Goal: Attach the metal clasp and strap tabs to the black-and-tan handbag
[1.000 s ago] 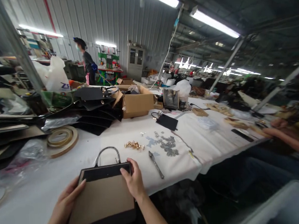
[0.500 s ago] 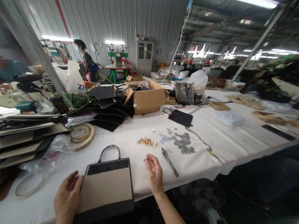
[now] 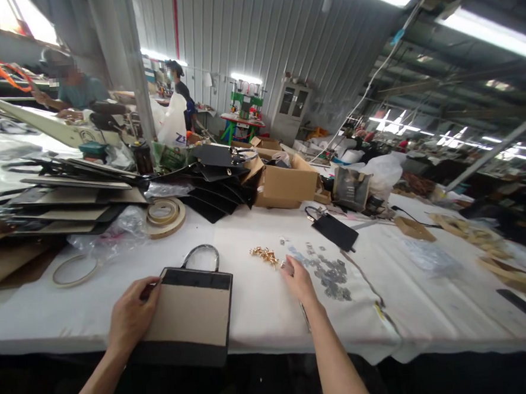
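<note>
Left hand (image 3: pixel 130 315): we are gripping the left edge of the bag (image 3: pixel 187 311), perhaps to keep it still.
Bag: we are having it right in front, handle (image 3: pixel 217 259) pointing away, low end poking past the worktop (image 3: pixel 256 310) edge.
Right hand (image 3: pixel 301 284): we are keeping its fingers close together by the gold studs (image 3: pixel 263 255); we cannot tell if they are pinching one.
Plates (image 3: pixel 334 276): we are having them near the studs, maybe for easy reaching.

Open cardboard box (image 3: pixel 287 187); green machine (image 3: pixel 244 105) near cabinet (image 3: pixel 287 113).
</note>
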`<state>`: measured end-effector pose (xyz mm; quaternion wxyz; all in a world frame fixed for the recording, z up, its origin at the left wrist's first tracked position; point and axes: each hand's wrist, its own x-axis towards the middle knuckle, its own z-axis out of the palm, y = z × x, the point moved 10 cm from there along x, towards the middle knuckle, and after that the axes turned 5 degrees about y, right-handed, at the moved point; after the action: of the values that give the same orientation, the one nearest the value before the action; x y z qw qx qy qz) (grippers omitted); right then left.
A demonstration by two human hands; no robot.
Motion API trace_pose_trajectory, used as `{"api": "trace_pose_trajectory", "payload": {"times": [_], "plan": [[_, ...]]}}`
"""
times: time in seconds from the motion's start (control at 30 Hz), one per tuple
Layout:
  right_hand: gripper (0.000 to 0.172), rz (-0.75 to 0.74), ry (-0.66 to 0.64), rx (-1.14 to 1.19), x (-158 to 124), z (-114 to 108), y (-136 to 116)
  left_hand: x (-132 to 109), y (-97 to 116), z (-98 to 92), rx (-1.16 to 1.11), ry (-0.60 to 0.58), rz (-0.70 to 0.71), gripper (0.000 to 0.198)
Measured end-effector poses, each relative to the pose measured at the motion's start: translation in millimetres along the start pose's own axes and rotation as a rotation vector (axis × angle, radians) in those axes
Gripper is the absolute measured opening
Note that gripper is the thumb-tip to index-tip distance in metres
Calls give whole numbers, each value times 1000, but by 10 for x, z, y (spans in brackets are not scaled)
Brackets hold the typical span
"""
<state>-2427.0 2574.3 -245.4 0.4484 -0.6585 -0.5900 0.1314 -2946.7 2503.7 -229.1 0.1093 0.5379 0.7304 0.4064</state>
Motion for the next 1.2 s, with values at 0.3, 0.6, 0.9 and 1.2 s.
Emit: {"api": "trace_pose_trajectory", "payload": {"times": [0.3,0.6,0.9,1.2], "plan": [[43,31,105,41,-191,-200,-173,8,-30,-38,-50,48,-5,42],[36,79,-189,363,-961,349,-874,-349,1237,771,-538,-272,52,45],[28,67,-148,506,-1072,428,-881,-842,1723,1701,-643,-673,80,24],[38,311,-109,690,-1075,504,-725,-905,1613,1752,-984,-745,-92,41]]}}
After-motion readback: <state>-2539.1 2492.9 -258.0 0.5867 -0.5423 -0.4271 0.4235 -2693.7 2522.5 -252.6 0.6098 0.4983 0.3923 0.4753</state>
